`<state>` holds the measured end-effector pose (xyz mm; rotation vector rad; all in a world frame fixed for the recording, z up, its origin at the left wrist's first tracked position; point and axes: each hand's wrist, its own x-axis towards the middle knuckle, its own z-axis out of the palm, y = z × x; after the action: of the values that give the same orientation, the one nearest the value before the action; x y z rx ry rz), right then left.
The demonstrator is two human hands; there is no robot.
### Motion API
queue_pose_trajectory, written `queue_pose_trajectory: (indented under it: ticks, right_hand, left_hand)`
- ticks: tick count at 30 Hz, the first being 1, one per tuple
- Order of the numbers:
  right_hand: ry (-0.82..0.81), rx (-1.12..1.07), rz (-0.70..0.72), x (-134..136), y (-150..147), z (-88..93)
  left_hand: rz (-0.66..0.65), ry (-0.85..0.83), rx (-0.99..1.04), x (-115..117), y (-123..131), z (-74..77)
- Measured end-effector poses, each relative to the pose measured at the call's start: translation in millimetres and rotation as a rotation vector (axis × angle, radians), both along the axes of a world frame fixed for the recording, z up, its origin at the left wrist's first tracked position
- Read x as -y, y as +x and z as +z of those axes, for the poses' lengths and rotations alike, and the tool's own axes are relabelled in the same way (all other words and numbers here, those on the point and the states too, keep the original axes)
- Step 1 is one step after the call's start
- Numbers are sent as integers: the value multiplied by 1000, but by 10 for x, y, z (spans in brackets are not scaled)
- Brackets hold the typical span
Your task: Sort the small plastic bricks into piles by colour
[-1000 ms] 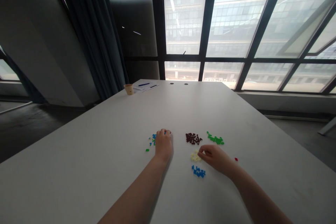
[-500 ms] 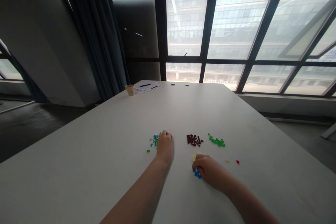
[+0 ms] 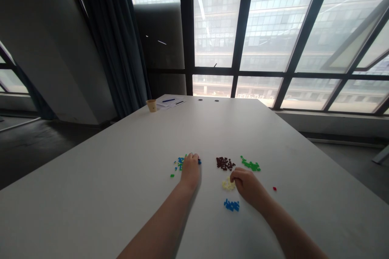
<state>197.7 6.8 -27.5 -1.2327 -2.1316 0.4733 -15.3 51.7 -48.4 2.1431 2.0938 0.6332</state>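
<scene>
We have a wide white surface (image 3: pixel 91 178) before us, with open room to the left of our work and on past the far edge's two dark holes (image 3: pixel 209 100). Near that far edge stand a tan paper cup (image 3: pixel 151 105) and papers (image 3: pixel 169 103) with a blue pen (image 3: pixel 168 100); any print is too small to read. Our left hand (image 3: pixel 191 168) curls down at a scatter of blue and green pieces (image 3: pixel 181 164); we cannot tell whether it has hold of one. Our right hand (image 3: pixel 247 186), half closed, sits just beside a pale yellow heap (image 3: pixel 227 184), its grip equally unclear. Nearby lie a dark brown heap (image 3: pixel 225 164), a green strip (image 3: pixel 251 166), a blue heap (image 3: pixel 231 205) and a lone red piece (image 3: pixel 274 188).
</scene>
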Motion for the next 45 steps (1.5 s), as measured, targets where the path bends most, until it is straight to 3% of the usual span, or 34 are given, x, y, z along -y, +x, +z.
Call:
queue_pose_trajectory:
  ticks: [6,10,16,25,28,31,35,45]
  right_hand:
    - [26,-52,12,-46,57,-59]
    - [16,-58,32,-53,51,-89]
    - [16,-58,47,-48,42,-78]
    - [17,-68,35,-54,31,-101]
    - [14,-70,41,-57,28,-105]
    - [9,-72,52,-58,27,-102]
    - [2,-72,61,-55,26,-103]
    - [-5,-70,49,-29,11,-97]
  left_hand:
    - [13,-80,-32,23,-36,47]
    - [13,-29,-71,63,-53,81]
    - [-150,-26,-69,93,-7,111]
    - [-22,-48,-94,45,-49,90]
    - [2,14,-115,68,-37,109]
    - [-118,61,-85,72,-3,94]
    - [-256,-10,-10,51,5,42]
    - [-121,-8,88,25,-72,38]
